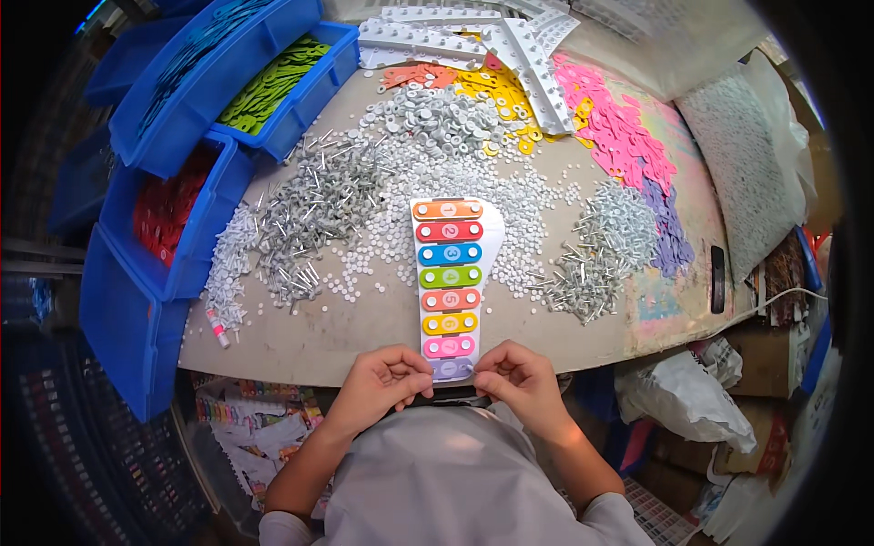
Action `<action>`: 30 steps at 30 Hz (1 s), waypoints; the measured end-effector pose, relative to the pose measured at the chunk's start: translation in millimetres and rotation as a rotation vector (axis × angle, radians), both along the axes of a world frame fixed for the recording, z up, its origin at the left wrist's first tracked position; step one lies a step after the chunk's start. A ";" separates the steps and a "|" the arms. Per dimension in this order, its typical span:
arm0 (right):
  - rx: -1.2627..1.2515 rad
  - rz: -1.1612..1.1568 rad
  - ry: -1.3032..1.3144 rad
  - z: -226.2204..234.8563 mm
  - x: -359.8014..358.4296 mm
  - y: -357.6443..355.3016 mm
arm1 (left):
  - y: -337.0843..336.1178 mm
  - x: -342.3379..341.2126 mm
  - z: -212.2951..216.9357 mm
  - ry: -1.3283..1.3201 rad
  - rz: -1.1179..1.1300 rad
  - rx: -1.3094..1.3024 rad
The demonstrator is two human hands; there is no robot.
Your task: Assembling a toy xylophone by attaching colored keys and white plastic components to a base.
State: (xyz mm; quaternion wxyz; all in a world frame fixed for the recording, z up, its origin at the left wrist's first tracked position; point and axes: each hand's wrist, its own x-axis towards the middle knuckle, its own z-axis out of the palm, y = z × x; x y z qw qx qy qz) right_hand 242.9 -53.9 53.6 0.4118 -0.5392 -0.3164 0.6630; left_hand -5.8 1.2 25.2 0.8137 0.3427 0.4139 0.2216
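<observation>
Person: in a grey top (437, 482), at the bottom centre of the frame.
Left hand (387, 387): thumb and fingertips drawn together at the toy's lower left corner; whether they grip anything cannot be told.
Right hand (519, 387): thumb and forefinger nearly meeting beside the purple bar's right end; whether something is pinched between them cannot be told.
Toy: a xylophone-like toy (450, 278) on a white base lies just below the frame's centre, near end at the table's (300, 350) edge.
Bars: eight in different colours run across it, orange farthest, the purple bar (448, 369) nearest.
Pins: metal pins (314, 187) heap left of the toy; another pin heap (587, 282) lies at centre right.
Discs: small white discs (523, 218) spread around the toy's far end.
Bins: blue bins (214, 214) at the upper left hold red, green and blue pieces.
Loose bars: purple bars (667, 232), pink bars (624, 127) and yellow bars (501, 89) lie from right to upper centre.
Frames: white studded frames (528, 73) overlap at the top.
</observation>
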 end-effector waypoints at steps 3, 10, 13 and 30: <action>-0.018 0.053 -0.025 -0.9 1.5 0.9 | 0.1 4.4 3.7 0.041 0.002 0.019; -0.020 0.146 -0.182 2.6 -0.2 5.3 | -5.4 8.0 -5.8 0.155 -0.016 0.262; -0.036 0.114 -0.267 4.0 -4.2 6.9 | 0.1 13.6 3.9 0.348 -0.072 0.309; -0.041 0.113 -0.242 -18.3 -19.0 8.8 | 2.8 24.0 -5.5 0.257 -0.111 0.350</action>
